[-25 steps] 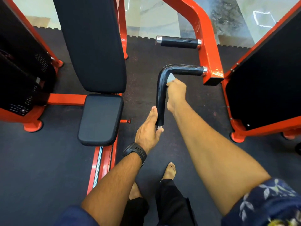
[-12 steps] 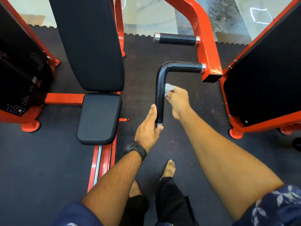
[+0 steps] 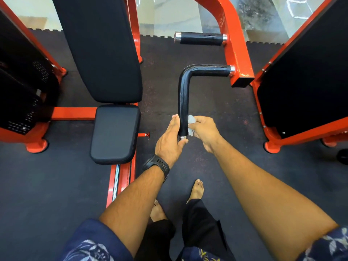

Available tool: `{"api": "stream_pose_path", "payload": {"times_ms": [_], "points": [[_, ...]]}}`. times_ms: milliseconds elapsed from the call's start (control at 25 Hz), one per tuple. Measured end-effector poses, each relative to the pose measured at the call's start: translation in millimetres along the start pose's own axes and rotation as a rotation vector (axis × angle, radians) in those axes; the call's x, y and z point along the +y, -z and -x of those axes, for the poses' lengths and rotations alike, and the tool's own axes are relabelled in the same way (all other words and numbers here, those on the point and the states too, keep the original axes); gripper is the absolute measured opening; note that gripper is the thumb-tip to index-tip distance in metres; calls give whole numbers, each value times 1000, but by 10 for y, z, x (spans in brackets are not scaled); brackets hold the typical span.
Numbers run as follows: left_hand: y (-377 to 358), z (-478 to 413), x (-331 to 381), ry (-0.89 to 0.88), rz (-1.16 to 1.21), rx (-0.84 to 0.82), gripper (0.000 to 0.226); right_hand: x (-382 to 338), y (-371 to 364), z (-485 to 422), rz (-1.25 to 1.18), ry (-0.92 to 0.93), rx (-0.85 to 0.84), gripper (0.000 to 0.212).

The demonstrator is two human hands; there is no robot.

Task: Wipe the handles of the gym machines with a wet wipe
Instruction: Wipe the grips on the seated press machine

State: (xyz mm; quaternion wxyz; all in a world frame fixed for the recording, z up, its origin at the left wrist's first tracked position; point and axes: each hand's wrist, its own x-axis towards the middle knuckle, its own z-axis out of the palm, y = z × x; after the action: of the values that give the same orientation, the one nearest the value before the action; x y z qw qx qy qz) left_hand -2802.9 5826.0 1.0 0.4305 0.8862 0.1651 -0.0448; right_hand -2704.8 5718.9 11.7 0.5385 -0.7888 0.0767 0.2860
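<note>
The right hand (image 3: 204, 131) is pinching the wet wipe (image 3: 191, 121) in its grip against the bent handle (image 3: 183, 102)'s lower end, the flat-fingered left hand (image 3: 170, 140) is steadying it, and the straight handle (image 3: 199, 38) is probably needing a reach next.

Your wipe (image 3: 191, 120) is white against the black handle (image 3: 183, 98). The machine frame (image 3: 235, 53) is orange-red, its seat pad (image 3: 114, 132) black. Your watch (image 3: 157, 165) is black; your navy sleeve (image 3: 90, 242) carries a pale leaf print.
</note>
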Motion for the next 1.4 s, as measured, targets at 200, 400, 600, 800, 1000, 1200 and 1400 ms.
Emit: {"api": "stream_pose_path", "payload": {"times_ms": [200, 400, 600, 800, 1000, 1200, 1400], "points": [[-34, 11, 2, 11, 25, 24, 91, 152, -50, 167, 51, 149, 197, 22], [-68, -4, -35, 54, 75, 34, 94, 171, -76, 400, 524, 653, 215, 12], [-31, -5, -46, 27, 107, 53, 91, 273, 140, 369, 1040, 937, -15, 34], [-72, 30, -17, 20, 115, 90, 90, 29, 196, 116, 1364, 1206, -30, 61], [-86, 22, -19, 12, 65, 78, 90, -334, 184, 22, 1723, 1458, -31, 41], [-97, 3, -30, -3, 66, 59, 88, -842, 101, -265, 2069, 1612, -105, 26], [-44, -69, 14, -20, -20, 68, 94, -932, 12, -338, 2066, 1597, -168, 37]]}}
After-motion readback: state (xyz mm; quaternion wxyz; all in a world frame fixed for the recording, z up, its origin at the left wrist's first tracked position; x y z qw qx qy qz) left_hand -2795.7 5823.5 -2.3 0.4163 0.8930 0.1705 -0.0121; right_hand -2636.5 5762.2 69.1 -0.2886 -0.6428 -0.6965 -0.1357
